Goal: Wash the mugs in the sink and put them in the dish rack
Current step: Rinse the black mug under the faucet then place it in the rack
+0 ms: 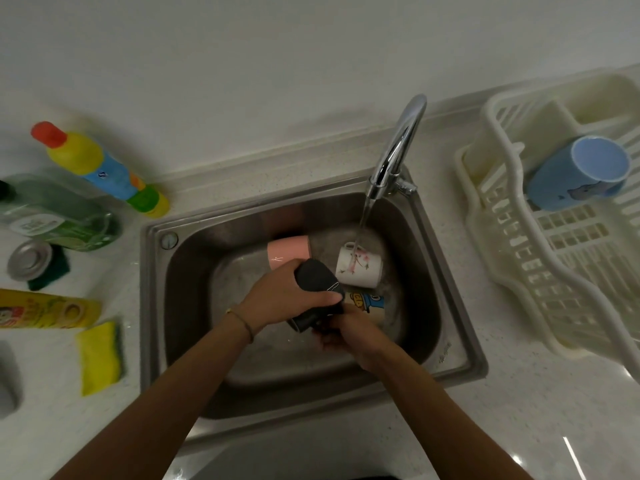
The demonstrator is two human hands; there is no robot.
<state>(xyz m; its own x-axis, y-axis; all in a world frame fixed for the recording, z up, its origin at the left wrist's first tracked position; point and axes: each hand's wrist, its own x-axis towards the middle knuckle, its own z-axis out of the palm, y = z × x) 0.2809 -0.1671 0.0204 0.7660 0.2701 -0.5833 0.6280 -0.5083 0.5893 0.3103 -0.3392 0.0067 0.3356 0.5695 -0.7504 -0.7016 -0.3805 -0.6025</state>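
**Black mug getting a scrub, three still waiting**

Both hands are down in the sink (450, 282). The left hand (284, 299) wraps around the black mug (317, 285), the right hand (349, 332) grips it from below. Tap (398, 147) is running right onto the white flowery mug (360, 266). The pink mug (289, 252) and a cartoon mug (369, 303) sit close by. One blue mug (578, 173) is already in the dish rack (519, 254).
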